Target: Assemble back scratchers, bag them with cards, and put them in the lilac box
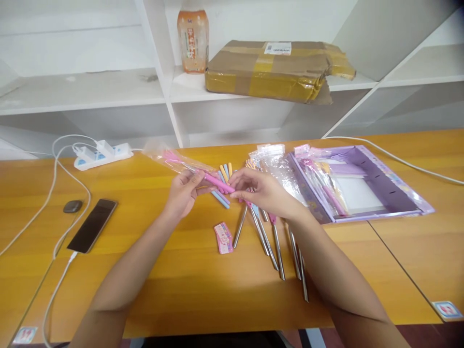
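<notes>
My left hand [184,194] is closed around a clear plastic bag [159,153] with pink pieces inside, held above the table. A pink stick [219,182] points from the bag toward the right. At the stick's right end, the thumb and fingertips of my right hand [263,191] are pinched together. Beneath and behind the hands lie several blue and yellow sticks [225,171]. Several silver metal tubes [266,239] with coloured tops spread out below my right hand, partly hidden by that hand and forearm. Left of them is a small pink card [224,238].
On the right sits an open purple box [384,212] holding a filled bag [328,188]; clear bags [277,164] lie beside it. A phone [93,225] on a cable, a dark small device [73,206] and a power strip [103,155] are left. Behind, shelves hold a taped carton [268,70].
</notes>
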Action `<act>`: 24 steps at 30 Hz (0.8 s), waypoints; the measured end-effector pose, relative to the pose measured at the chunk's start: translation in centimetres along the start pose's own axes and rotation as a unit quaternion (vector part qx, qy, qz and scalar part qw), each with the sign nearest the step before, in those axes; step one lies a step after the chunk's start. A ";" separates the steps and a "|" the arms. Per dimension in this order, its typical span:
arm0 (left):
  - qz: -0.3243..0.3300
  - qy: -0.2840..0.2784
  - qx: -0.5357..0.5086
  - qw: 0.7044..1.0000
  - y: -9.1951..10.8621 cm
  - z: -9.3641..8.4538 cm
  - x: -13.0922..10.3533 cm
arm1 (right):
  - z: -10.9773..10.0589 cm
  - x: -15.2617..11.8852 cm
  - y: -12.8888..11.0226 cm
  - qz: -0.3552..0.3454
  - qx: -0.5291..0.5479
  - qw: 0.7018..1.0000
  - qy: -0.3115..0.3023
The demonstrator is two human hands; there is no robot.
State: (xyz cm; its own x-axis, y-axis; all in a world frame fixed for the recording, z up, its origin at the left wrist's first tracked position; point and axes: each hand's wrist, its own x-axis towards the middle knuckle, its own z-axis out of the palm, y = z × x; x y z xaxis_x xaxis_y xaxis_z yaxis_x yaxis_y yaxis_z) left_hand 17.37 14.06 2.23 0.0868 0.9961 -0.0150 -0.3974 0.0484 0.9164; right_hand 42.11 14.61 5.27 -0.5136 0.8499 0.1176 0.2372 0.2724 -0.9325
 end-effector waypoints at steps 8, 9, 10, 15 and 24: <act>-0.100 -0.137 0.050 0.984 -2.0 1.7 -1.7 | 1.2 0.5 0.8 -0.068 -0.080 0.993 0.050; -0.105 -0.135 0.051 0.984 -2.2 1.8 -1.7 | 1.3 0.5 0.8 -0.073 -0.092 0.992 0.050; -0.102 -0.123 0.049 0.986 -2.3 1.8 -1.7 | 1.3 0.5 0.9 -0.077 -0.099 0.991 0.042; -0.067 -0.039 0.038 0.996 -2.0 1.3 -1.0 | 0.6 0.2 0.9 -0.117 -0.110 0.987 -0.010; -0.078 -0.082 0.075 0.991 -1.5 0.8 -0.8 | 0.1 0.1 0.5 -0.259 -0.181 0.949 0.002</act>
State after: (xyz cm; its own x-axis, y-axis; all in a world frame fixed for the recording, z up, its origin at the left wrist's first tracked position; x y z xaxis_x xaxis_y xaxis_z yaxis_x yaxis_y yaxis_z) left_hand 18.61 13.14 1.21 0.2880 0.9517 -0.1069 -0.2288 0.1767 0.9573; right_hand 42.08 14.78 4.81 -0.6357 0.5619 0.5293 0.2224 0.7899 -0.5715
